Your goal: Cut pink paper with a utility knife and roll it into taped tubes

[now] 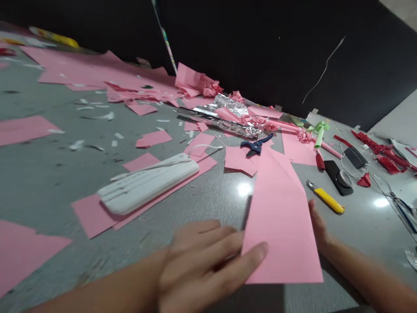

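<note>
A long pink sheet of paper (282, 226) is raised above the table in front of me, its far right corner cut at a slant. My left hand (208, 261) pinches its left edge, one finger lying across the front and the others partly behind. At the right edge, my right hand (321, 230) holds the sheet from the side, with most of its fingers hidden behind the paper. Just beyond the far end lie dark blue pruning shears (256, 145) on a pink scrap. A yellow utility knife (327, 201) rests to the right of my right hand.
A white ridged oblong object (148, 184) lies on pink paper to the left. Crumpled foil (231, 113) and pink scraps spread along the back by a black panel (244, 48). On the right are a black phone-like object (338, 177), red paper pieces (374, 143) and pliers (404, 208).
</note>
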The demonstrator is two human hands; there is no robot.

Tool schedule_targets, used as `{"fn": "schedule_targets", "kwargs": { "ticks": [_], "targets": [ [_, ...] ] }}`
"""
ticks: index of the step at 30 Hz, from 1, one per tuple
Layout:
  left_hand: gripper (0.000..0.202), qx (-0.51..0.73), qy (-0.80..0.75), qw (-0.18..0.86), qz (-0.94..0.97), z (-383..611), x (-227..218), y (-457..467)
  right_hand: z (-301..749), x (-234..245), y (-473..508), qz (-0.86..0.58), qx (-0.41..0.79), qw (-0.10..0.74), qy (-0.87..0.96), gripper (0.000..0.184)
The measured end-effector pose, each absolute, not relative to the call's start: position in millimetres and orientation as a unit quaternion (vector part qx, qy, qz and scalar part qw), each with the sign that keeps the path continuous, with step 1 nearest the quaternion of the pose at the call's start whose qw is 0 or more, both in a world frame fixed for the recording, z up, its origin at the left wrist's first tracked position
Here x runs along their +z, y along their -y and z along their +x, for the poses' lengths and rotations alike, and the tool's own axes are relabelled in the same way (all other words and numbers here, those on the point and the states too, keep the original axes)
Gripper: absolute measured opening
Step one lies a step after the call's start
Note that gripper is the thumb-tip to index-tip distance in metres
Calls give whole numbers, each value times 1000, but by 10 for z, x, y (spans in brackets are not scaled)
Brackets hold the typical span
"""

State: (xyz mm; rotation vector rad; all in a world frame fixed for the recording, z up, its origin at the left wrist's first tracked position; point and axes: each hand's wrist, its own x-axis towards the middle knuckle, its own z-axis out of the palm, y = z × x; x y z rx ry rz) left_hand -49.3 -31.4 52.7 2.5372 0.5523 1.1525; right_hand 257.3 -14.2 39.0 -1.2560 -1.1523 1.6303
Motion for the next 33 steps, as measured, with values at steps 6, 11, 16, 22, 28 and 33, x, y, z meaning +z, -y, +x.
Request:
{"fn": "schedule_targets", "kwargs": {
  "ticks": [6,11,16,22,28,33],
  "targets": [
    [44,393,-127,5,911,-105,123,198,2630,270,41,-500,653,461,334,62],
    [43,373,-95,11,923,-147,33,84,2663,222,-75,-511,635,505,284,53],
    [47,352,-85,11,932,-162,7,50,2675,218,-94,-504,643,516,258,47],
    [46,325,-46,32,944,-122,19,92,2663,242,-106,-484,653,527,248,52],
    [44,315,-21,18,949,-94,138,113,2695,208,-98,-492,630,537,270,45],
    [43,290,4,2,957,-91,225,128,2734,206,-97,-495,650,511,267,32]
  ]
}}
